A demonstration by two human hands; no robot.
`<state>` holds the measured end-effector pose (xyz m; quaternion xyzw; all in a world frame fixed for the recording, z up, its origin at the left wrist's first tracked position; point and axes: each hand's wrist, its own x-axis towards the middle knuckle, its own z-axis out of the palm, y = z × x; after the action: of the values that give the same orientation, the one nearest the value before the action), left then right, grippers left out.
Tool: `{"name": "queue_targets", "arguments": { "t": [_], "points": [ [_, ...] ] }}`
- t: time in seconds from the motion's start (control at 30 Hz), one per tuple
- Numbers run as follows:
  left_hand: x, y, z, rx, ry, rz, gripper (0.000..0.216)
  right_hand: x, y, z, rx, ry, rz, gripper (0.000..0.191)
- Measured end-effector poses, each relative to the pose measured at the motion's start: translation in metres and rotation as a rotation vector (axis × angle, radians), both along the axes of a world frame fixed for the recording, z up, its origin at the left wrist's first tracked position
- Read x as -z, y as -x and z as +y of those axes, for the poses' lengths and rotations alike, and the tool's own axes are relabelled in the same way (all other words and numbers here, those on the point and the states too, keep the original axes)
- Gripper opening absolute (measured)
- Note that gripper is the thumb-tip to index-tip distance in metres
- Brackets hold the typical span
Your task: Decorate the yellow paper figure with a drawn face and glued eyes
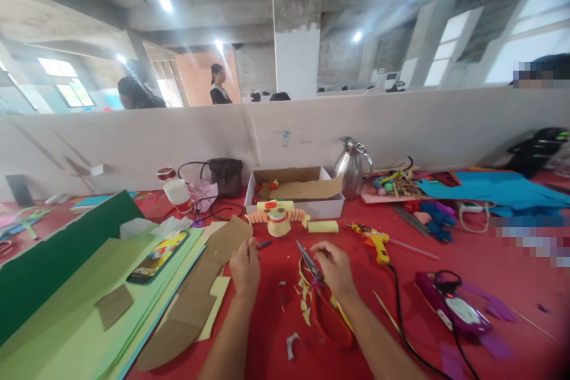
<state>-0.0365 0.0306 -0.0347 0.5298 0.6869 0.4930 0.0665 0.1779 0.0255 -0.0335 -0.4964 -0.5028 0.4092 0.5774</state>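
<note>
My left hand (244, 267) is closed, fingers curled, above the red table beside a brown cardboard piece (178, 314). A small dark stick-like piece (264, 244) is close to its fingertips; whether they touch it I cannot tell. My right hand (333, 267) has its fingers bent together beside the blades of red-handled scissors (317, 273); anything pinched in it is too small to make out. Beyond both hands stands a yellow paper figure (278, 223) with pleated orange strips at its sides. A yellow paper roll (323, 226) lies to its right. Yellow scraps (305, 297) surround the scissors.
A yellow glue gun (378, 246) with a black cord lies right, near a purple device (454, 306). Behind are a white box (320, 209), a steel jug (350, 166) and a partition (200, 130). Left, a phone (158, 256) rests on green sheets (107, 267).
</note>
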Motion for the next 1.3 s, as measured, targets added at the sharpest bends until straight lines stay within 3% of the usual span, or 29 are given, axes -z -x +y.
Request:
{"name": "queue_targets", "arguments": {
  "t": [0.23, 0.6, 0.7, 0.9, 1.1, 1.2, 1.3],
  "points": [
    [0.004, -0.001, 0.005, -0.066, 0.023, 0.143, 0.029, 0.000, 0.000, 0.000, 0.004, 0.017, -0.001, 0.012],
    [0.014, -0.004, 0.010, 0.004, -0.111, -0.001, 0.014, 0.002, 0.001, -0.001, 0.016, 0.007, -0.008, 0.013],
    [0.015, -0.004, 0.011, 0.046, -0.126, -0.018, 0.025, -0.002, -0.002, 0.000, 0.046, -0.043, -0.057, 0.013],
    [0.014, -0.006, 0.012, 0.130, -0.087, 0.025, 0.030, -0.040, -0.007, 0.019, 0.084, -0.268, -0.232, 0.013],
    [0.013, -0.007, 0.011, 0.139, -0.084, 0.044, 0.030, -0.087, 0.019, 0.056, -0.036, -0.614, -0.595, 0.027],
    [0.013, -0.008, 0.010, 0.138, -0.084, 0.048, 0.030, -0.096, 0.035, 0.073, -0.103, -0.633, -0.680, 0.029],
    [0.011, -0.009, 0.009, 0.145, -0.085, 0.050, 0.028, -0.100, 0.043, 0.085, -0.113, -0.623, -0.692, 0.019]
  ]
}}
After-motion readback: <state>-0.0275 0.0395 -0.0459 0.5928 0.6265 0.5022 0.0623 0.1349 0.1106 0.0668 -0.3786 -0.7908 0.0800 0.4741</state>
